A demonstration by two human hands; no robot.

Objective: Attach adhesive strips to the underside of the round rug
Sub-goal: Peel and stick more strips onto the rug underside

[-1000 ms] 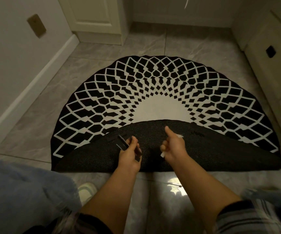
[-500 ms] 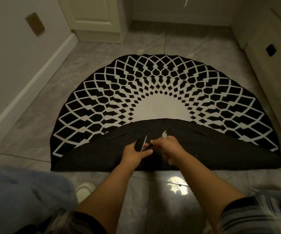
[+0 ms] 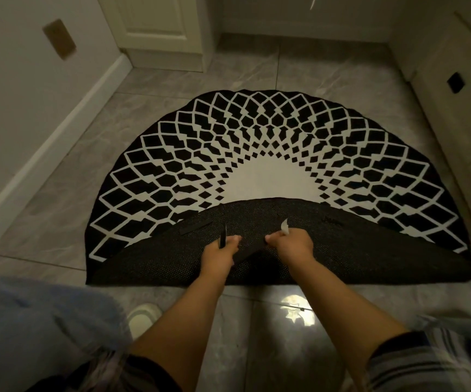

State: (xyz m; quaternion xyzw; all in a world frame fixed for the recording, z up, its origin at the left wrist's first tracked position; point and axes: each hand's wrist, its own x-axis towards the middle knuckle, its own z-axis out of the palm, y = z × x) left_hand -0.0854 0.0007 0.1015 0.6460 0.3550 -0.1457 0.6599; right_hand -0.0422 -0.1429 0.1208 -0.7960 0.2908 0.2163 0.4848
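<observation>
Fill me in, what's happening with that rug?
A person has the near half of the round rug folded over, dark underside up. Both hands stretch a black adhesive strip between them just above it: left hand on one end, right hand on the other, which also pinches a white peeled backing. One strip already lies on the underside, to the left.

Both forearms bare, reaching forward and away from the body, converging slightly. Left hand (image 3: 219,252) knuckles up, fingers curled closed, thumb pointing right. Right hand (image 3: 292,245) just to its right, also fisted, thumb pointing left toward the other. Hands near each other, not touching. Striped sleeves at both elbows.
</observation>
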